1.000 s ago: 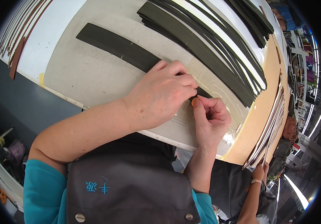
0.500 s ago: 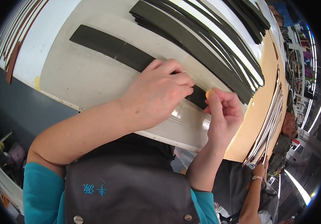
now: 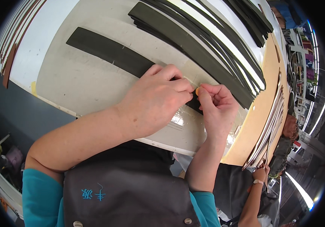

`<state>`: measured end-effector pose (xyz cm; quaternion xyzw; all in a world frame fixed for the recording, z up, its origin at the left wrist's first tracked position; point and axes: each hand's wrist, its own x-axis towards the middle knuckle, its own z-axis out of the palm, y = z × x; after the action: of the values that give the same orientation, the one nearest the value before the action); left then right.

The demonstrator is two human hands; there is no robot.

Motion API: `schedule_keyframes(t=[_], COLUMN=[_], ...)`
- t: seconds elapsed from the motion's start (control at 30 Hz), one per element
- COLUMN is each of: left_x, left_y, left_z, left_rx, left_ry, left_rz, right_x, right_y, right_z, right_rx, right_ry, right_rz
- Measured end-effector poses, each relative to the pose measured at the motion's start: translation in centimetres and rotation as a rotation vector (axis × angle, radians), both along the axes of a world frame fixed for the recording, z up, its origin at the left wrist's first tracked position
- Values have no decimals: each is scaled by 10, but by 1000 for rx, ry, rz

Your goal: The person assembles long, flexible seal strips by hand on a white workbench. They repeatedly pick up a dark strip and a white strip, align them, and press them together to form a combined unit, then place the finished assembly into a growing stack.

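A long dark green, nearly black strip (image 3: 111, 53) lies slantwise across the grey work board (image 3: 68, 72). My left hand (image 3: 157, 98) rests over its right part, the fingers bent and closed down onto it. Just right of those fingertips, my right hand (image 3: 219, 108) pinches a small yellow-orange piece (image 3: 198, 90) between thumb and forefinger. That piece sits over the strip close to its right end; whether it touches the strip I cannot tell. The strip's surface beneath my left fingers is hidden.
Beyond the strip lies a stack of similar dark strips (image 3: 192, 49), fanned out. Thin brown strips lie at the far left (image 3: 13, 62), and a bundle of thin strips (image 3: 266, 128) is at the right. A co-worker's hand (image 3: 260, 174) with a wristband is at that bundle.
My right hand has moved left along the strip, bringing the yellow-orange piece close to my left fingertips. My left hand stays on the strip. The view has shifted slightly.
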<state>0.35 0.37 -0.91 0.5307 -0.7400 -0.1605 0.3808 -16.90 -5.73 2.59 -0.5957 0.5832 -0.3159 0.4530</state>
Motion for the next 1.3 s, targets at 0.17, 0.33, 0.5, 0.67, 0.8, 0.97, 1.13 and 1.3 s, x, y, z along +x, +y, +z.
schedule_keyframes(t=[0.17,0.33,0.5,0.67,0.8,0.97,1.13,1.3], left_x=[-1,0,0,2,1,0,2,-3], left_y=[-1,0,-1,-1,-1,-1,-2,-4], left_z=[1,0,-1,0,-1,-2,1,5], left_rx=[7,-22,-15,-6,-9,-2,-10,-1], left_ry=[-28,14,11,8,17,13,28,7], left_rz=[-4,6,-3,-11,-12,-12,-22,-30], right_x=[0,-8,-14,-9,-10,-14,-68,-180], right_y=[0,11,36,36,35,36,34,38], right_z=[-4,11,1,-2,-7,-8,4,-10], right_rx=[-26,33,-35,-49,-98,-139,-193,-300], right_ry=[27,-44,-135,-75,10,-13,7,135], right_rz=[-19,-44,36,42,70,111,-77,-402])
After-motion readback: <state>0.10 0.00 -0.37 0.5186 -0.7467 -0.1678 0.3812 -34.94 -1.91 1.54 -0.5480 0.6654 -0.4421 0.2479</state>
